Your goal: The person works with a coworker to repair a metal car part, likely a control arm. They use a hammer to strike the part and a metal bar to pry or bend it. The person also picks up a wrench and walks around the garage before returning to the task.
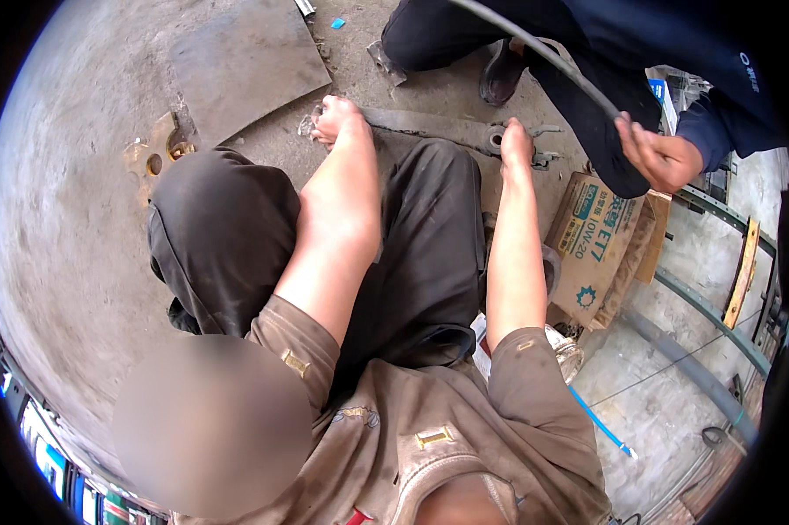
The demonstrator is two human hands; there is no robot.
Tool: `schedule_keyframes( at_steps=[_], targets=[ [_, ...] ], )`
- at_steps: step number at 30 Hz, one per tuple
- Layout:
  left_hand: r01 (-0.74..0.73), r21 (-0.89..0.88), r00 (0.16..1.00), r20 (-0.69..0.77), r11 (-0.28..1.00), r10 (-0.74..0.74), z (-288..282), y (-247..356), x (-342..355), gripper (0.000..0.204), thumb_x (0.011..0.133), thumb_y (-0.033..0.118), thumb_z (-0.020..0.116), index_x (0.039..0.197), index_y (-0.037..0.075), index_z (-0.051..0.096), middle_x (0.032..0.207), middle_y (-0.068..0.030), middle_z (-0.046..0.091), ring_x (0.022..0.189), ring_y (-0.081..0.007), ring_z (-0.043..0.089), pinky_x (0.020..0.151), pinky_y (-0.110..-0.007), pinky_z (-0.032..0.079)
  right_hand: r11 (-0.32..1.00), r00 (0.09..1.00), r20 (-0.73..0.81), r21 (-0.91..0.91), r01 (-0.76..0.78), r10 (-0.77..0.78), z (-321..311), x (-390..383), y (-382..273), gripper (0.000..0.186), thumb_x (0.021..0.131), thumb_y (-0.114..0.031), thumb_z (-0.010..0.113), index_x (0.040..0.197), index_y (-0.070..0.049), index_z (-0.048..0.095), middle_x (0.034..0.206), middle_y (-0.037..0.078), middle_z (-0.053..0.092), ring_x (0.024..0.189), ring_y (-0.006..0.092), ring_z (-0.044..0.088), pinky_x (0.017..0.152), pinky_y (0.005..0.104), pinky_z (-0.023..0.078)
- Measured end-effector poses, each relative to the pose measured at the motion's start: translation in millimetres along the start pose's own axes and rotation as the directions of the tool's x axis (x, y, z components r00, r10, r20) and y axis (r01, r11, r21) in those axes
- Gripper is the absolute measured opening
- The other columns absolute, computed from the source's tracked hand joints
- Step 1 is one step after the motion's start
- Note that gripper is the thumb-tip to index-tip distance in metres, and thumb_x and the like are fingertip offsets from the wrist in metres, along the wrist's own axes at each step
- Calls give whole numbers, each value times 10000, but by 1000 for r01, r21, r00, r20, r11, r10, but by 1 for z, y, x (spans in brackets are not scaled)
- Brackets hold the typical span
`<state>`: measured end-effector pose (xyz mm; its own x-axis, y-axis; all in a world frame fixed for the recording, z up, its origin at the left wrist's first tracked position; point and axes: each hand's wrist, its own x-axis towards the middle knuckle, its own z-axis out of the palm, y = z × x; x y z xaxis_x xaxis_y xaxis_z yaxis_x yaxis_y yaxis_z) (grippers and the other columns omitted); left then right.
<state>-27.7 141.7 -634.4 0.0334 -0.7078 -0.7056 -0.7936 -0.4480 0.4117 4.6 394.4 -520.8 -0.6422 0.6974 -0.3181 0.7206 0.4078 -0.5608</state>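
Note:
A long, flat, dull metal bar (420, 122) lies low over the ground in front of my knees, with a round hole near its right end and forked prongs beyond it. My left hand (337, 120) is closed at the bar's left end. A small crumpled, shiny grey piece (306, 125) pokes out beside those fingers; what it is I cannot make out. At the holed end, my right hand (517, 144) grips the bar with the fingers curled. My fingers hide part of both ends.
A flat metal plate (245, 66) lies at the far left, near a yellowish metal bracket (160, 157) with holes. At the right, another person's hand (661, 157) holds a long grey rod or hose (561, 61). A cardboard box (594, 245) stands beside my right arm.

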Motion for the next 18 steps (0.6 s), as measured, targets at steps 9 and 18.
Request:
schedule_keyframes(
  at_steps=[9, 18],
  targets=[
    [-41, 27, 999, 26, 999, 41, 9, -8, -8, 524, 825, 431, 522, 1178, 61, 637, 1276, -207, 540, 1239, -338, 475, 1049, -503, 327, 999, 998, -41, -1, -51, 51, -8, 3, 7, 634, 820, -395, 469, 1114, 153, 597, 1246, 337, 555, 1258, 410, 492, 1038, 434, 374],
    [-72, 30, 996, 48, 997, 70, -3, -8, -24, 612, 816, 436, 527, 1191, -39, 619, 1290, -224, 571, 1221, -362, 510, 1055, -454, 384, 995, 996, -89, -97, -8, -1, -8, 14, 28, 555, 835, -398, 466, 1012, 99, 640, 1122, 283, 642, 1112, 325, 598, 918, 420, 426]
  ],
)
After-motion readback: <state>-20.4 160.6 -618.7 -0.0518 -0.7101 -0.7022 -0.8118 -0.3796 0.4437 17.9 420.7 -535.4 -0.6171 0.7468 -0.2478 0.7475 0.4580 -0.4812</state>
